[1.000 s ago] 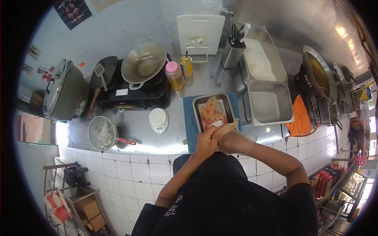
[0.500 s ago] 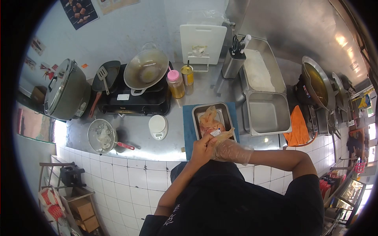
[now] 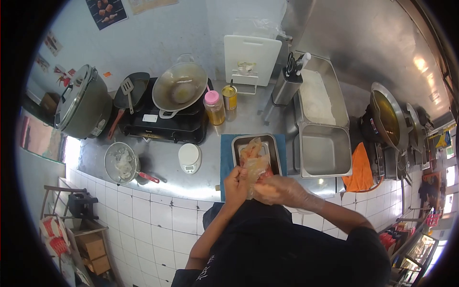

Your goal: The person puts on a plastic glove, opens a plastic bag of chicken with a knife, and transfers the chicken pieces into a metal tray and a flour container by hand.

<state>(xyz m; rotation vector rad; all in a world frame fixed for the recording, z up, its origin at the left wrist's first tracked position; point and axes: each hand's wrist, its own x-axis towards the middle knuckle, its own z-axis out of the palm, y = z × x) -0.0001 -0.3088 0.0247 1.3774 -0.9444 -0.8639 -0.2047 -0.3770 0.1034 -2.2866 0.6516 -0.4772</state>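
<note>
Just below frame centre, the left hand (image 3: 236, 184) and the gloved right hand (image 3: 279, 190) were both closed on the bag (image 3: 256, 168). Within the last second, it had shifted left and now stood upright over the near end of the tray (image 3: 256, 137). Handling was ongoing, and the bag had not been set down.

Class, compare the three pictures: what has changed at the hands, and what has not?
The gloved right hand has slid rightward, apart from the left hand; earlier they touched. The bag now stands up between them, still gripped by the left. The tray and scale stayed put.
</note>
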